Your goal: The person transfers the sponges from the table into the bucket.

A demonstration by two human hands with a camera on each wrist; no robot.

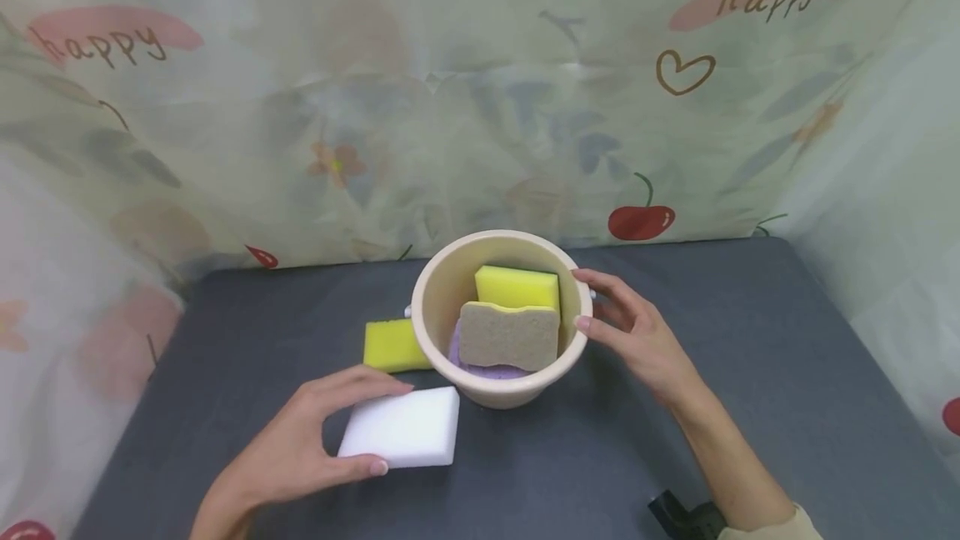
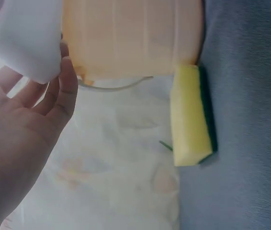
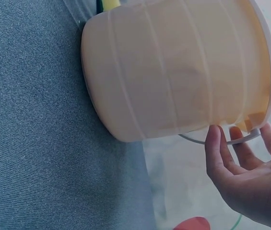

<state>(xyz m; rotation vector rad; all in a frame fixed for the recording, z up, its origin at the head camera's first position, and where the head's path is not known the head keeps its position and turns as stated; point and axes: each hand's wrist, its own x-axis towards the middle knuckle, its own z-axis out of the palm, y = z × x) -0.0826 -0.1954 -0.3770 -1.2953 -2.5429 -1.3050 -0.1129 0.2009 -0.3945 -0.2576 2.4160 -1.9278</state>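
My left hand (image 1: pixel 300 436) holds a white sponge block (image 1: pixel 405 427) between thumb and fingers, in front of a cream bucket (image 1: pixel 498 390) and slightly to its left. At the bucket's right side, my right hand (image 1: pixel 645 336) grips the rim with thumb and fingers, close to the wire handle (image 3: pixel 243 139). Inside the bucket are a yellow sponge (image 1: pixel 517 286), a grey-brown sponge (image 1: pixel 510 336) with wavy edges, and something purple (image 1: pixel 491 371) mostly hidden under it. In the left wrist view the white block (image 2: pixel 27 38) is held up beside the bucket wall.
A yellow sponge with a green scouring side (image 2: pixel 188 115) lies on the dark grey tabletop (image 1: pixel 277 332), against the bucket's left side. Patterned cloth (image 1: pixel 450 148) hangs behind and at both sides. A black object (image 1: pixel 686 517) shows by the right wrist.
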